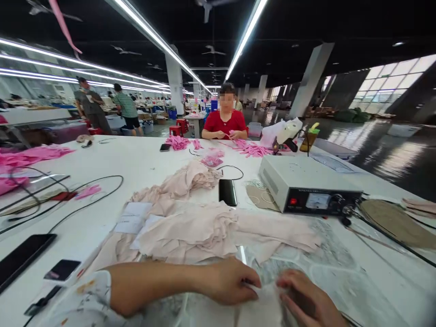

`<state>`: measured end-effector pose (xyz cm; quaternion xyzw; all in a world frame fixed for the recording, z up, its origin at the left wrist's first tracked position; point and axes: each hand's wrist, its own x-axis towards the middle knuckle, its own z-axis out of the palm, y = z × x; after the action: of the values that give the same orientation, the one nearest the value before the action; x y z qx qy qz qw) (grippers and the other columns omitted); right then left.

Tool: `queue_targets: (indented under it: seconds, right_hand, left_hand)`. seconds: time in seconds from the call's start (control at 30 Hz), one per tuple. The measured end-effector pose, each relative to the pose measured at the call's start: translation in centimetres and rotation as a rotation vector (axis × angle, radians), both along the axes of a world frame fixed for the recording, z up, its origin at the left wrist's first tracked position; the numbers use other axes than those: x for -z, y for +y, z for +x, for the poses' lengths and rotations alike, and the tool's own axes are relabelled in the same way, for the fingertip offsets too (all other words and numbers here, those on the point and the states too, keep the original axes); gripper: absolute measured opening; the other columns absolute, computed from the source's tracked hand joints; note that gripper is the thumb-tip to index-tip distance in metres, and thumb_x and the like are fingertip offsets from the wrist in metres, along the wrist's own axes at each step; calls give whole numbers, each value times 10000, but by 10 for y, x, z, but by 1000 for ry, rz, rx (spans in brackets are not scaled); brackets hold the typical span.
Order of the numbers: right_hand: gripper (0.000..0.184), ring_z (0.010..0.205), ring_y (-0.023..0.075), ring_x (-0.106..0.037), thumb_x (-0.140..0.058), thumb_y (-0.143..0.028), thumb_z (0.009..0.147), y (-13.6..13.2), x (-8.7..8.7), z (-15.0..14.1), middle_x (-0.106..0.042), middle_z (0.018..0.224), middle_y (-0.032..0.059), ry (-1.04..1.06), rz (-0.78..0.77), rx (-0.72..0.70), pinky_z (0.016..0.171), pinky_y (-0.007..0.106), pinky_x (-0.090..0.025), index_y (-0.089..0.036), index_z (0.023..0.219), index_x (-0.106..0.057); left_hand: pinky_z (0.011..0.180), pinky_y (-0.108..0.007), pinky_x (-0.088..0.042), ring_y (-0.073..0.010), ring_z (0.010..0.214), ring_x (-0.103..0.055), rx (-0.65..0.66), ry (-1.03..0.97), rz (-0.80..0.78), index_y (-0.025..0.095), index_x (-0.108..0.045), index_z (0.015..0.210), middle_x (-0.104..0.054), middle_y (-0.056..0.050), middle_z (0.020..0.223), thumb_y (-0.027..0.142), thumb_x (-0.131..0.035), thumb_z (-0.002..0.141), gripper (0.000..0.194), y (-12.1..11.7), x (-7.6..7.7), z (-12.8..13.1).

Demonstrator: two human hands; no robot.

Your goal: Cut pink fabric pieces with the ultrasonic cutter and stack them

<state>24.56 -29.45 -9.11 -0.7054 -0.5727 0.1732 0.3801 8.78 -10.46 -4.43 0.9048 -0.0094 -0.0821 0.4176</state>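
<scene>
A pale fabric piece (259, 309) is pinched at the bottom centre of the frame, on clear plastic film (327, 263) spread over the white table (136, 159). Its lower part is cut off by the frame edge. The left hand (231, 281) is closed on the piece's upper edge, fingertips pressed down; the right hand (303, 299) is seen gripping it from the right, though its wrist is cropped out and its fingertips are partly hidden. Just above, a heap of pink cloth (190, 227) is piled, with white paper slips (131, 218) tucked in, their print too small to be read. A dark phone (227, 191) is laid beyond the heap. To the right, a grey control box (306, 186) is set, a red light and a meter on its front; no lettering can be made out. At the far edge, a person in red (225, 122) is seated among bright pink strips (250, 148).
</scene>
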Motion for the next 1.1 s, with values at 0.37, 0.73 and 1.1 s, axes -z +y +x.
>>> queue_targets:
  seconds: [0.37, 0.73, 1.1]
  right_hand:
    - [132, 816, 180, -545, -633, -126, 670, 34, -37, -5, -610, 816, 5, 247, -114, -92, 771, 304, -435, -220, 763, -646]
    - [351, 595, 104, -399, -625, -490, 760, 24, -30, -10, -458, 668, -32, 713, -166, -68, 549, 237, -323, -178, 920, -612]
    - [343, 561, 97, -350, -619, -502, 772, 7, -29, 0, -431, 598, -36, 716, -243, 64, 532, 249, -270, -167, 706, -591]
  left_hand:
    - [786, -215, -462, -136, 815, -616, 17, -55, -57, 193, -719, 992, -663, -45, 911, 142, -428, 889, 313, 20, -7, 4]
    - [693, -161, -429, -113, 743, -574, 35, 18, -125, 163, -721, 944, -633, -3, 807, 12, -436, 753, 374, 16, -13, 21]
    - [559, -161, -372, -102, 621, -491, -42, 193, -232, 143, -685, 794, -578, 19, 689, 77, -428, 693, 283, 18, -8, 26]
